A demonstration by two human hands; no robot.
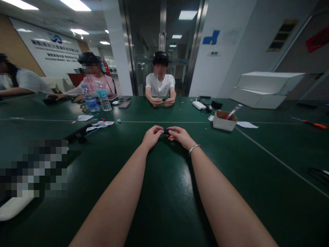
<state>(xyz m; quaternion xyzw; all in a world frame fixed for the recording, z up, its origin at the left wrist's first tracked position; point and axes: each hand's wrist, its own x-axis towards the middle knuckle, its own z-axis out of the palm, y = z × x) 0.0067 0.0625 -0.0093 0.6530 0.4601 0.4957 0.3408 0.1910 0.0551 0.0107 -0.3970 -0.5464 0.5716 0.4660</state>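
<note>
Between my two hands, just above the dark green table (164,192), is a small black object (166,131) with a light tip at its left end; its kind is too small to make out. My left hand (152,136) pinches the left end between thumb and fingers. From the other side, my right hand (180,135) grips the right end, its lower fingers curled underneath. A silver bangle (194,149) circles my right wrist. Both forearms stretch forward over the tabletop.
Right of my hands stands a small open box (224,121) holding a clear packet. White boxes (267,90) are stacked farther right, near an orange-handled screwdriver (315,124). Two water bottles (91,99) and paper scraps (100,125) lie leftward. A person (160,80) sits opposite; others sit left.
</note>
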